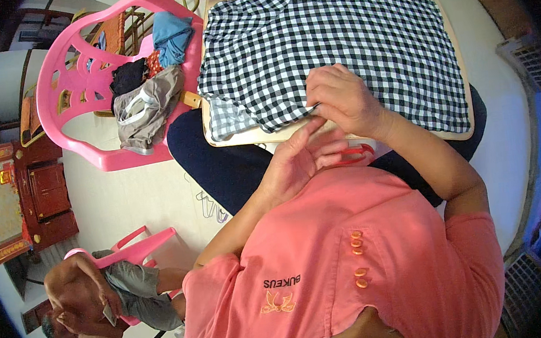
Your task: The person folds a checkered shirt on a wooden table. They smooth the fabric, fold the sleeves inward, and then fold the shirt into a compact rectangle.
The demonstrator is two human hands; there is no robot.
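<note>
A black-and-white checked garment (336, 33) lies spread over a pale wooden board (291, 134) above my knees. My right hand (344, 100) pinches the garment's near edge between thumb and fingers, lifting it slightly. Just below, at the board's near edge, my left hand (301, 156) is turned palm up with its fingers apart. Its thumb reaches close to the pinched edge; whether it touches the cloth I cannot tell. At the near left corner the cloth is folded back, showing its paler underside (230, 117).
On my left, a pink plastic armchair (105, 154) holds grey shorts (149, 112), a blue cloth (172, 35) and a black cloth (128, 76). Wire hangers (211, 207) lie on the floor. A red-rimmed object (361, 153) shows below the board. Another person (81, 292) sits at lower left.
</note>
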